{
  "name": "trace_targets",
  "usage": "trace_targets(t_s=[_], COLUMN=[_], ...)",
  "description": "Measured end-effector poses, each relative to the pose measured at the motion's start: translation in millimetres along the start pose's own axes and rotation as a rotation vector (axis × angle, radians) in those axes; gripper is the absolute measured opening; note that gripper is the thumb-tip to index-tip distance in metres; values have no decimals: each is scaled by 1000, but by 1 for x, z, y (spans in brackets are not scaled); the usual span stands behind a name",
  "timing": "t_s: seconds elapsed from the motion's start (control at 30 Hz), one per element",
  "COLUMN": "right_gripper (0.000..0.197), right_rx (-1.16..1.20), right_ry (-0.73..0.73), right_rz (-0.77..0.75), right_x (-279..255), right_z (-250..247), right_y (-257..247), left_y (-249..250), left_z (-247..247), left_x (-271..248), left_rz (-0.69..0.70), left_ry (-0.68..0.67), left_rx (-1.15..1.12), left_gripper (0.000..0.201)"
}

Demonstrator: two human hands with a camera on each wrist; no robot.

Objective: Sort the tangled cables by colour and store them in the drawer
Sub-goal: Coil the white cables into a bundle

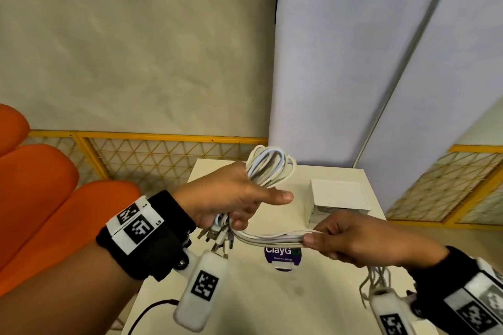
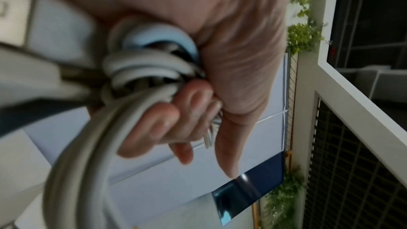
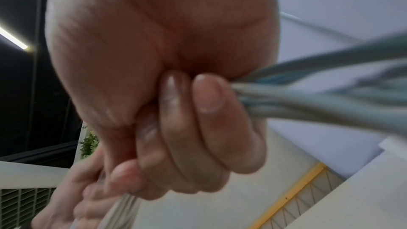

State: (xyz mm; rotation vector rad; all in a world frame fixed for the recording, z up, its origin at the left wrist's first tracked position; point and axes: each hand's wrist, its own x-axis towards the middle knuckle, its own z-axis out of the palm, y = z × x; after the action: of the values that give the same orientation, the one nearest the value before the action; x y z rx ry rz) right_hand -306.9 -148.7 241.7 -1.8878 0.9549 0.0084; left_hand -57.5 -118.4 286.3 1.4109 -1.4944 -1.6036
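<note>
Your left hand (image 1: 231, 202) and right hand (image 1: 351, 239) each grip the looped bundle of white rubber cables (image 1: 268, 168) above the white table (image 1: 313, 296); only your left wrist view shows one pale-blue strand (image 2: 158, 32)

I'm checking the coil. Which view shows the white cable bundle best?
Head view: the white cable bundle shows loops, plugs and the stretch between left hand and right hand. Wrist views show only blurred close-ups.

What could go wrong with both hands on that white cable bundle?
1. The left hand grips the coiled white cables while the right hand holds the same strands; pulling apart may tighten the tangle.
2. Loose connector ends dangle below the left hand and could snag.
</note>
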Motion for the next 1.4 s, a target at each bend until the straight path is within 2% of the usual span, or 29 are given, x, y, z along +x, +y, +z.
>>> trace_targets(t_s=[0.2, 0.3, 0.4, 0.5, 0.57, 0.8, 0.9, 1.0, 1.1, 1.27, 1.33, 1.4], right_gripper=[50, 50, 48, 43, 43, 48, 46, 53, 49, 39, 34, 31], right_rx=[-36, -72, -107, -187, -233, -368, -429, -411, -437, -384, -359, -339], right_ry=[-74, -114, -137, -145, -149, -138, -144, -126, -22, 239, 354, 474], right_rz=[50, 88, 103, 104, 93, 51, 68, 52, 9, -27, -62, -86], right_x=[-18, -20, -22, -22, -20, -13, -11, -8, -2, 17, 28, 37], right_z=[-30, -41, -51, -57, -59, -69, -74, -81, -90, -88, -78, -64], right_y=[0, -5, -9, -15, -19, -20, -18, -15, -11, -2, 7, 14], left_y=[-13, -15, -22, -28, -29, -42, -54, -65, -71, -77, -75, -73], left_z=[8, 17, 23, 29, 33, 37, 37, 38, 42, 46, 47, 45], left_x=[1, 2, 3, 5, 6, 6, 5, 2, 1, 1, 0, -1], left_rz=[-71, -56, -78, -110, -131, -209, -238, -241, -334, -516, -547, -541], left_ry=[-67, -117, -100, -87, -79, -185, -232, -251, -268, -379, -406, -412], left_rx=[172, 321, 402, 519, 595, 639, 655, 577, 414, 103, -77, -254], left_gripper=[47, 39, 52, 41, 41, 29, 31, 25, 15, 24, 21, 30])
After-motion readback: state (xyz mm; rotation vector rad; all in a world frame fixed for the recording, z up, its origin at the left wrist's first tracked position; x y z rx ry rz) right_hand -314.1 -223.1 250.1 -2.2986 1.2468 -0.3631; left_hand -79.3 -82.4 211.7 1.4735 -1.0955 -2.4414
